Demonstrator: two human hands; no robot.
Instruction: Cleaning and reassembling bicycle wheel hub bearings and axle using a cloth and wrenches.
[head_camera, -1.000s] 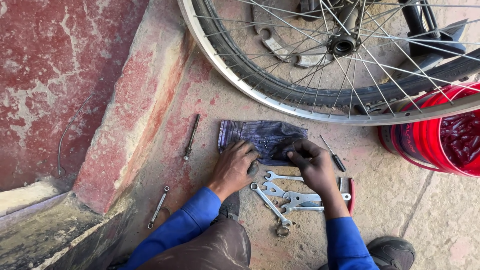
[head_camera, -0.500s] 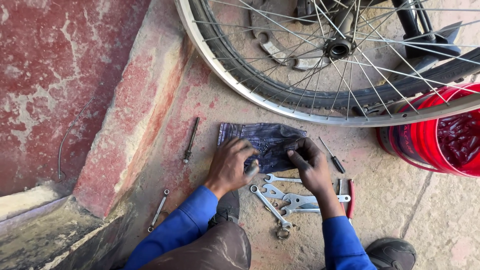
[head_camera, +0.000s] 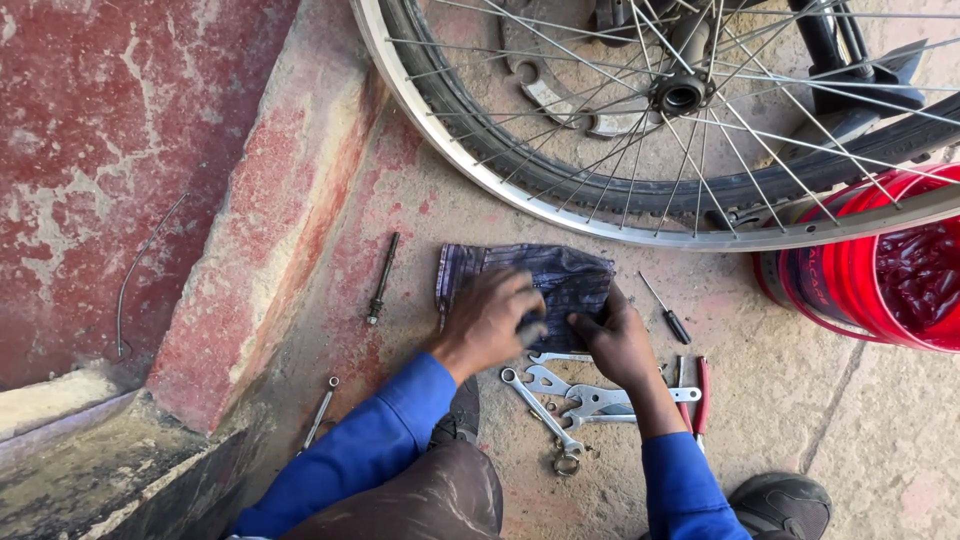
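A dark striped cloth (head_camera: 545, 275) lies flat on the stone floor in front of me. My left hand (head_camera: 492, 318) rests on the cloth's near left part, fingers curled downward. My right hand (head_camera: 617, 343) pinches the cloth's near right edge between thumb and fingers. Several metal spanners (head_camera: 565, 398) lie scattered just below both hands. A small dark object shows between the hands at the cloth's edge; what it is I cannot tell.
A spoked bicycle wheel (head_camera: 560, 205) with its tyre hangs just beyond the cloth. A red bucket (head_camera: 860, 290) stands at the right. A screwdriver (head_camera: 668, 312), red-handled pliers (head_camera: 697, 395), a long bolt (head_camera: 381, 280) and a rod (head_camera: 320, 410) lie nearby. A red wall step (head_camera: 260, 250) rises left.
Both hands have shifted slightly on the cloth. The left hand moved a little up and right onto it, and the right hand came closer to the left.
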